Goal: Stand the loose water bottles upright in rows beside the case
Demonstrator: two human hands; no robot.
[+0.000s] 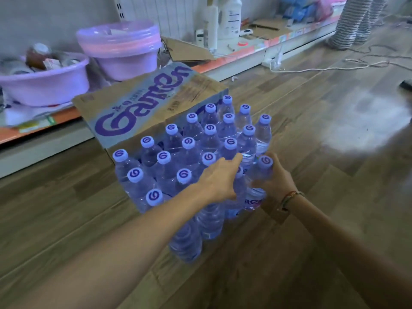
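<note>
A cardboard case [142, 103] with purple lettering stands on the wood floor. Against its near side, several clear water bottles [189, 150] with pale caps stand upright in rows. My left hand [219, 178] lies over the top of a bottle at the near right end of the rows, fingers stretched forward and covering its cap. My right hand [275, 177] grips the body of an upright bottle [262, 172] at the right end, just below its cap. Two more bottles [200, 228] show below my left forearm.
A low orange-edged shelf [223, 61] runs behind the case with purple plastic basins [46, 83], a white jug and flattened cardboard. A white power strip and cables [316, 68] lie on the floor at the right. A person's striped trouser legs [350, 23] stand at the top right.
</note>
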